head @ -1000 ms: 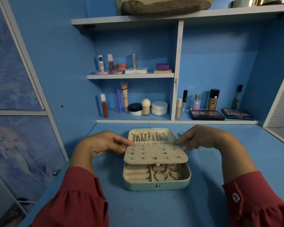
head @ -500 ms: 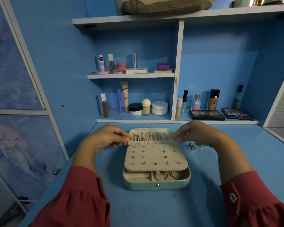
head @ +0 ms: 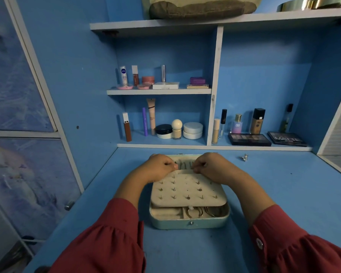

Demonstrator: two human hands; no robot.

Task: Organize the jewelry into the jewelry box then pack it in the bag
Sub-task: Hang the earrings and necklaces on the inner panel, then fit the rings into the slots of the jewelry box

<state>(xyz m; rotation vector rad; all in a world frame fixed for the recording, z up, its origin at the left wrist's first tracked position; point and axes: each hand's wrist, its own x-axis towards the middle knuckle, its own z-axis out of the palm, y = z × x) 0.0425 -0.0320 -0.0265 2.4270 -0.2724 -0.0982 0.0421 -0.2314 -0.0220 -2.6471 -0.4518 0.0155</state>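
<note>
L hand [head: 160, 166] + R hand [head: 209, 166] both curled, pinching far edge of earring panel [head: 187, 191]. Panel lying over open jewelry box [head: 189, 221], rings visible underneath. Loose jewelry piece [head: 245, 157] on desk [head: 283, 194], well apart.

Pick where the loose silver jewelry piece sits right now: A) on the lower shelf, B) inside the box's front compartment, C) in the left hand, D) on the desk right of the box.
D: the small silver piece lies alone on the blue desk, right of the jewelry box.
</note>
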